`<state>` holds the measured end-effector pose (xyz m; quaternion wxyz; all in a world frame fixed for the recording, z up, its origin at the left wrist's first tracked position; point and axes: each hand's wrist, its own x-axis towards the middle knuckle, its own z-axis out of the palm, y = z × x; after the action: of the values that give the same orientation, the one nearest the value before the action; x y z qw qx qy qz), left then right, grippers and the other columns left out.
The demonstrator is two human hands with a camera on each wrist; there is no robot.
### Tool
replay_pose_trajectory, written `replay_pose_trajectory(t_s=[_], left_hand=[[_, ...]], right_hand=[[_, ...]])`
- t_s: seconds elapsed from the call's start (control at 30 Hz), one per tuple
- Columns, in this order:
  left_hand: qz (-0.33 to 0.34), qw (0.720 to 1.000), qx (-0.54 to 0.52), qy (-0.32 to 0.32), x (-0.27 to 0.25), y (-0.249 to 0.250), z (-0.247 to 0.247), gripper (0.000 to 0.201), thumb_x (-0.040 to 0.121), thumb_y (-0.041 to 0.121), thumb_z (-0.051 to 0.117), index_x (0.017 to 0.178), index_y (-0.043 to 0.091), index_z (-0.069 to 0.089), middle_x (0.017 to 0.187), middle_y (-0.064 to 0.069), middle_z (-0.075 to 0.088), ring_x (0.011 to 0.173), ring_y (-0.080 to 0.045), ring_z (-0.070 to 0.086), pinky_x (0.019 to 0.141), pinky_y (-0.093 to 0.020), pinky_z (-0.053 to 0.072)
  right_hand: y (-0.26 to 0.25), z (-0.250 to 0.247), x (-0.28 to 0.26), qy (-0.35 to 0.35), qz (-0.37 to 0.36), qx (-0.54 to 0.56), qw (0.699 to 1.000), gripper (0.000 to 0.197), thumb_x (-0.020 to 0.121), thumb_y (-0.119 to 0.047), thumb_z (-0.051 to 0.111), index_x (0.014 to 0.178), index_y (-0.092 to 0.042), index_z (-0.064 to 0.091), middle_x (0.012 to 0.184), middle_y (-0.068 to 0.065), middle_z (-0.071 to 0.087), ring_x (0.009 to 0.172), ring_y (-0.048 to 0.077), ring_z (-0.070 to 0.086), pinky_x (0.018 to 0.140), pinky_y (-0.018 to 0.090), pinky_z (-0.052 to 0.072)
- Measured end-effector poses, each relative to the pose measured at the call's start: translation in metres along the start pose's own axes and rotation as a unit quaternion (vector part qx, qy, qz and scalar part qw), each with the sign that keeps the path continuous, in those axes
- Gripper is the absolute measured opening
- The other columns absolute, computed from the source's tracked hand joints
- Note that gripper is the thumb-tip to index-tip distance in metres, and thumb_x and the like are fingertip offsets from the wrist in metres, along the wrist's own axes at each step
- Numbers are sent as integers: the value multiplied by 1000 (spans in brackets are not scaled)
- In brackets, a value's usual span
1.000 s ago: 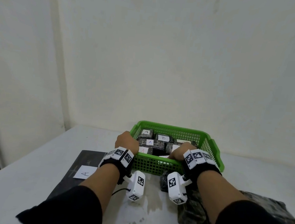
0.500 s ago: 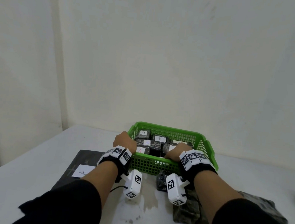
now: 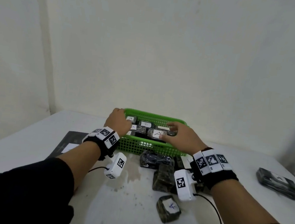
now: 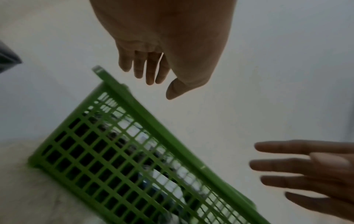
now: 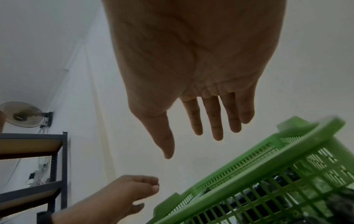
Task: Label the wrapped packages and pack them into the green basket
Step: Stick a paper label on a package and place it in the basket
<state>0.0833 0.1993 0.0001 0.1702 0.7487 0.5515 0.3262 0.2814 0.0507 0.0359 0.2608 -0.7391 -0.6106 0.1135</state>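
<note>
The green basket (image 3: pixel 150 148) stands at the back of the white table and holds several dark wrapped packages with white labels marked A (image 3: pixel 157 133) and B (image 3: pixel 146 124). My left hand (image 3: pixel 123 118) hovers over the basket's left end with its fingers relaxed and holds nothing; in the left wrist view this hand (image 4: pixel 157 84) is clear of the rim (image 4: pixel 153 128). My right hand (image 3: pixel 168 131) is spread above the packages on the right, its fingers straight and empty in the right wrist view (image 5: pixel 191 145). Loose packages (image 3: pixel 163 177) lie in front of the basket, one of them labelled (image 3: pixel 168 208).
A dark sheet (image 3: pixel 64 140) with a white label lies at the left of the table. Another labelled package (image 3: pixel 278 182) sits at the right. The wall is close behind the basket. A metal shelf (image 5: pixel 57 159) and a fan (image 5: pixel 23 114) stand off to the side.
Both hands have left the basket's near wall, risen and opened above the packages. The right hand has moved further right.
</note>
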Motion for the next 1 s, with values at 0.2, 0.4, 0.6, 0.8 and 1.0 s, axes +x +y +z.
replay_pose_trajectory(t_s=[0.2,0.4,0.6,0.8,1.0], left_hand=[[140,988,-38,-44,-60,37,9,52,97,19,62,147,9,51,148,-10,54,138,-26,50,114,-36,38],[209,968,-58,-123,-109,50,29,50,93,22,71,141,13,58,137,-2,64,127,-16,59,105,-24,44],[170,957,23,-234,-130,52,49,53,83,47,79,124,15,69,116,-1,71,102,-16,66,94,-34,56],[109,966,90,-215,-138,62,64,44,78,55,80,94,16,65,90,1,63,76,-11,57,57,-20,40],[88,957,2,-276,-130,60,62,41,75,36,86,105,11,74,92,0,73,83,-16,66,67,-26,51]], right_hand=[[9,6,-44,-27,-3,-23,999,66,92,-35,75,152,-24,48,154,0,53,137,21,53,107,29,41],[29,10,-70,-80,2,-45,996,76,86,-25,80,154,-23,45,152,2,54,131,18,56,95,25,43],[46,21,-74,-142,2,-104,984,68,82,-16,82,146,-25,58,139,2,64,123,23,62,99,30,50],[59,36,-61,-120,4,-88,989,68,80,-18,85,144,-23,61,137,0,65,127,22,61,101,28,47],[65,35,-53,-98,19,-16,995,56,78,-27,90,131,-20,70,122,1,73,109,17,67,91,25,51]])
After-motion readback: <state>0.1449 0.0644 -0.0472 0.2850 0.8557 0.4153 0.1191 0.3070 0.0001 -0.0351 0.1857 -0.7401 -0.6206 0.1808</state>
